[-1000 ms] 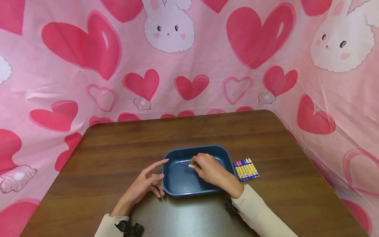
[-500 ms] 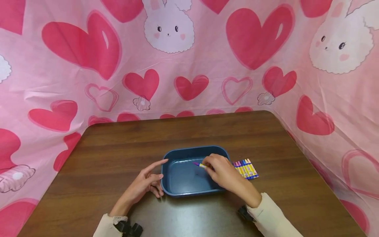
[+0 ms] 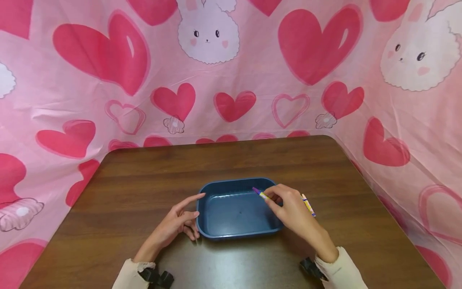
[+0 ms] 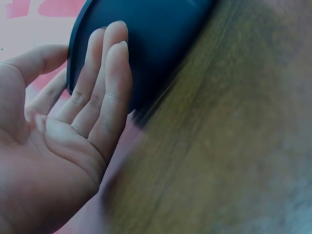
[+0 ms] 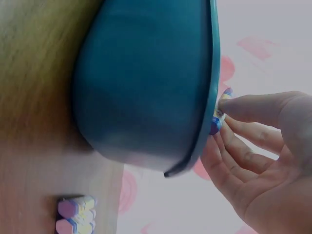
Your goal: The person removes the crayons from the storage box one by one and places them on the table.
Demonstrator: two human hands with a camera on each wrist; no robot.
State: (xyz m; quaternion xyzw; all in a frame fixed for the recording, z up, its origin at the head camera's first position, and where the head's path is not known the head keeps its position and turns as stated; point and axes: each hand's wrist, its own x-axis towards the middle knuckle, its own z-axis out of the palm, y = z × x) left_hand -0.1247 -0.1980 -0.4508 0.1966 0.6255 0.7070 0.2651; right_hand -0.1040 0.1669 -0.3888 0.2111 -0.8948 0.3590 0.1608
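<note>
A dark blue rectangular tray (image 3: 234,216) sits on the wooden table. My left hand (image 3: 177,222) is at its left side, index finger and thumb at the rim; in the left wrist view the other fingers (image 4: 114,83) lie along the outer wall. Over the right rim, my right hand (image 3: 294,206) pinches a purple crayon (image 3: 262,194) with a yellow label, its tip pointing left over the tray. The right wrist view shows the blue end of this crayon (image 5: 216,124) between thumb and fingers, just beyond the rim.
Right of the tray lies a row of crayons, mostly hidden behind my right hand; one crayon (image 3: 308,205) shows past it. Some crayon ends (image 5: 75,214) appear in the right wrist view. A pink heart-patterned cloth (image 3: 234,80) hangs around the table (image 3: 173,168).
My right hand has moved right with the purple crayon, from over the tray's middle to its right rim, now covering most of the crayon row. The left hand has stayed put.
</note>
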